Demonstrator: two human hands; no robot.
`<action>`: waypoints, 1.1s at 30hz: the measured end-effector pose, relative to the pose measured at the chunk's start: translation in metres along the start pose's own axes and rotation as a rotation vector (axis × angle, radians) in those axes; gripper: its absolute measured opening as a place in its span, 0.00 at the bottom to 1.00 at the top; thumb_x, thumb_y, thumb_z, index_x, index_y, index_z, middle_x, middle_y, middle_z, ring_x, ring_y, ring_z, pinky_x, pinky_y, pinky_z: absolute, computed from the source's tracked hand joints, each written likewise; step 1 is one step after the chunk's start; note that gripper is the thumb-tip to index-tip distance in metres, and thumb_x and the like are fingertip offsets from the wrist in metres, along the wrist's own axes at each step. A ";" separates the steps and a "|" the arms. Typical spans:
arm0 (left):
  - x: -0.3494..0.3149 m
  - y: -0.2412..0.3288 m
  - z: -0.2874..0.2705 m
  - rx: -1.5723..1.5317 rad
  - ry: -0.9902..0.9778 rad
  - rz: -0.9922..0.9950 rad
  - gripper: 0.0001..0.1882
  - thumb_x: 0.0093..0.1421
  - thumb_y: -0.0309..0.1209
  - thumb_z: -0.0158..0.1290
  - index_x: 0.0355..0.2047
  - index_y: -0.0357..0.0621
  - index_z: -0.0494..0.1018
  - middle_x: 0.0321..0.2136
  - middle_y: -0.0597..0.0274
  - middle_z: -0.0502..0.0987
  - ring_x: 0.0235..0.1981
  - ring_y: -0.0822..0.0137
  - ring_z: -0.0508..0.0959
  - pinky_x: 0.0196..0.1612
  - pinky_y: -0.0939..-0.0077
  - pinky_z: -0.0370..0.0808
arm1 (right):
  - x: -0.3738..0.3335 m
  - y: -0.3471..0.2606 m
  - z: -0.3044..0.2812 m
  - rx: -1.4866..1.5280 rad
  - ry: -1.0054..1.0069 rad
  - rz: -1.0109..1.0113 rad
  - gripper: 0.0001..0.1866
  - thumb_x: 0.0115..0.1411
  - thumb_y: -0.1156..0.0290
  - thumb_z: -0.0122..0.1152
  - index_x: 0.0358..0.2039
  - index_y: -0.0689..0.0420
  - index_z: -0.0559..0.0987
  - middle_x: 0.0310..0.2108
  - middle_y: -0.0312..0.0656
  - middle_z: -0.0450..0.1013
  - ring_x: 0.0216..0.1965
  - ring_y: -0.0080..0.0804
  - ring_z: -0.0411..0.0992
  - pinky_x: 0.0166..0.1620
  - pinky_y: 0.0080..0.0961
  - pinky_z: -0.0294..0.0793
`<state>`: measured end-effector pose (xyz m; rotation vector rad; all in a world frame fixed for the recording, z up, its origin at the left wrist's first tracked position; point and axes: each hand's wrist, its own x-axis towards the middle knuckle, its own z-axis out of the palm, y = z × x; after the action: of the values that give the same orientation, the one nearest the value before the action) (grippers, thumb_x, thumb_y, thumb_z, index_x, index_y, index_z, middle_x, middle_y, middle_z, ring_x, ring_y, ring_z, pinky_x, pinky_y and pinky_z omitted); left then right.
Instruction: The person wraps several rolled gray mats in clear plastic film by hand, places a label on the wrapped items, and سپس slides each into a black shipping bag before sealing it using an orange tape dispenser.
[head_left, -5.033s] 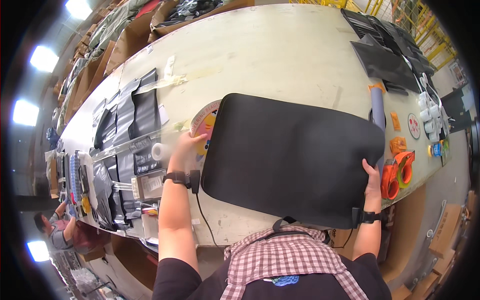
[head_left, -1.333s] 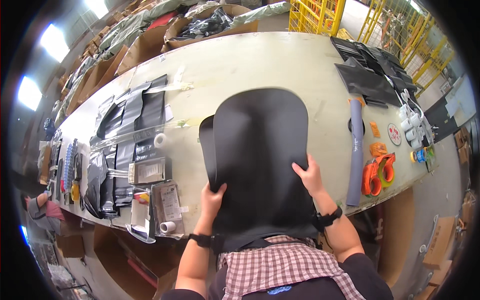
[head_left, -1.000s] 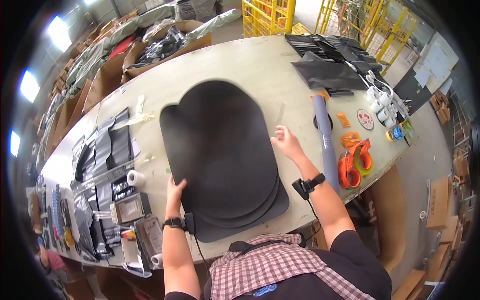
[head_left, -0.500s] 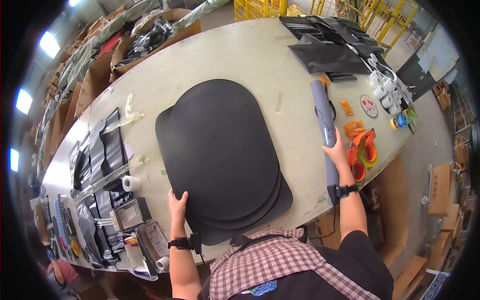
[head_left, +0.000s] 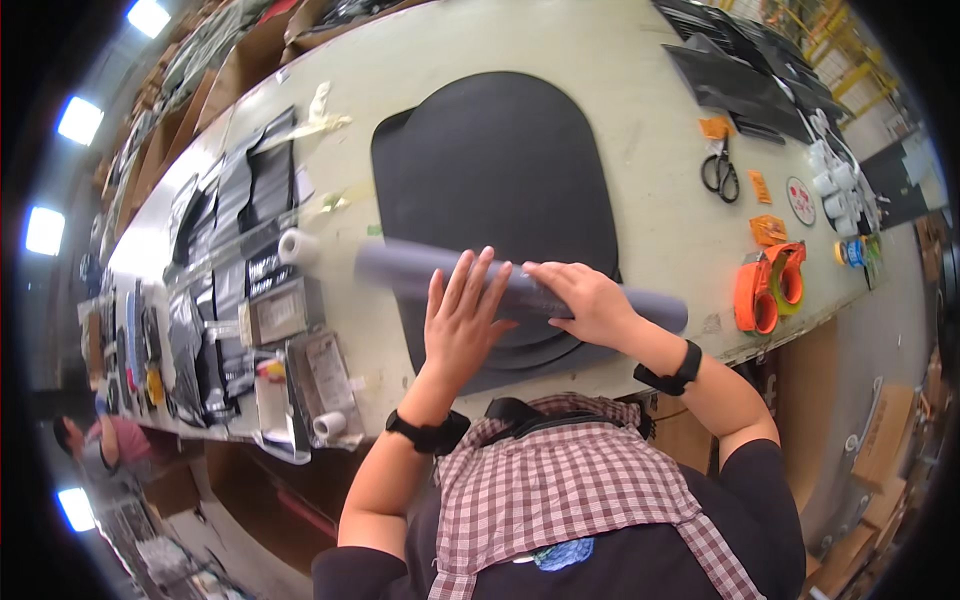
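Note:
A long grey-purple roll [head_left: 655, 308] lies crosswise over a stack of black rounded sheets [head_left: 500, 170] on the table in front of me. Its left end is smeared by motion. My left hand [head_left: 462, 325] rests on the roll with fingers stretched out and spread. Beside it, my right hand [head_left: 592, 305] has its fingers over the roll and its thumb at the near side, gripping it. The roll and both hands cover the near part of the top sheet.
Black-handled scissors [head_left: 720, 178], orange packets [head_left: 768, 230] and an orange tape dispenser [head_left: 768, 290] are on the right. Black plastic bags [head_left: 230, 210], a small white roll [head_left: 297, 246] and clear trays [head_left: 325, 375] occupy the left. Another person [head_left: 110, 440] is at far left.
The roll has come from the table's right side to across the black sheets and turned crosswise. My left hand has left the sheets' edge and now touches the roll. The scissors are uncovered.

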<state>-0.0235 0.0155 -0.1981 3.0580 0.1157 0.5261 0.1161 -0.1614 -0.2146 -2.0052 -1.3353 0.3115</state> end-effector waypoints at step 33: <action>-0.071 -0.001 0.034 -0.307 -0.107 -0.141 0.34 0.37 0.41 0.67 0.49 0.55 0.72 0.36 0.68 0.74 0.38 0.64 0.74 0.40 0.66 0.70 | -0.049 -0.002 0.048 0.072 -0.231 -0.425 0.07 0.56 0.66 0.62 0.29 0.55 0.82 0.38 0.42 0.77 0.56 0.33 0.67 0.56 0.35 0.69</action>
<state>-0.0791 0.0103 -0.2535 2.7455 0.2223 0.3357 0.0667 -0.1846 -0.2564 -1.6094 -1.8245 0.3911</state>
